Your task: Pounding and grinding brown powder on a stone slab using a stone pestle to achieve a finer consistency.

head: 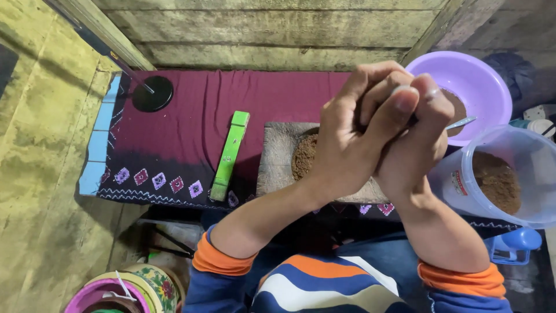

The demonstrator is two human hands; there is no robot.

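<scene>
My left hand [347,139] and my right hand [418,148] are pressed together, fingers folded over each other, above a grey wooden block [277,152]. Whatever lies between the palms is hidden; only a small pale bit shows at the fingertips. A heap of brown powder [303,156] sits on the block just under my left wrist. The block rests on a maroon patterned cloth [231,98]. My sleeves end in orange cuffs.
A green wooden bar [230,155] lies left of the block. A black round base with a rod [152,94] stands far left. Right: a purple bowl [483,72] with a metal spoon [461,123], and a clear tub of brown powder [499,181]. Stacked colourful bowls [136,285] sit lower left.
</scene>
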